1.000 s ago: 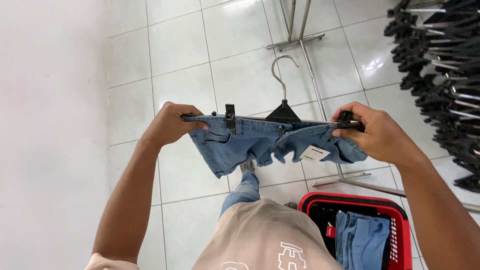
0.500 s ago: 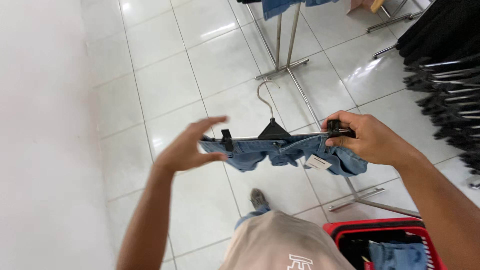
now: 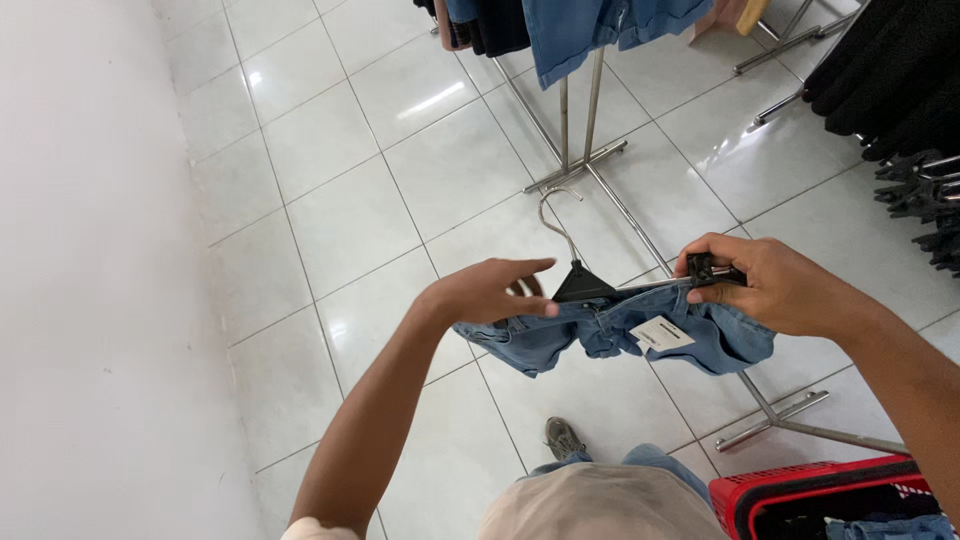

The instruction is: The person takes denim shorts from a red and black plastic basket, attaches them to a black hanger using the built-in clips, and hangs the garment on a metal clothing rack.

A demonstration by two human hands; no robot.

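Denim shorts [image 3: 610, 335] on a black clip hanger [image 3: 590, 288], right in the middle of the frame, hanging down and bunched up. Long way of the hanger: side to side, tipped up a little toward the right. Right hand [image 3: 775, 290] pinched tight on the hanger's right clip. Left hand [image 3: 495, 292] open, fingers spread, at the left end of the shorts, maybe just touching the cloth (hard to tell). Metal hook pointing up, toward the silver rack [image 3: 590, 130] at the top. White tag [image 3: 660, 333] dangling in front. Red basket [image 3: 830, 495] low on the right.
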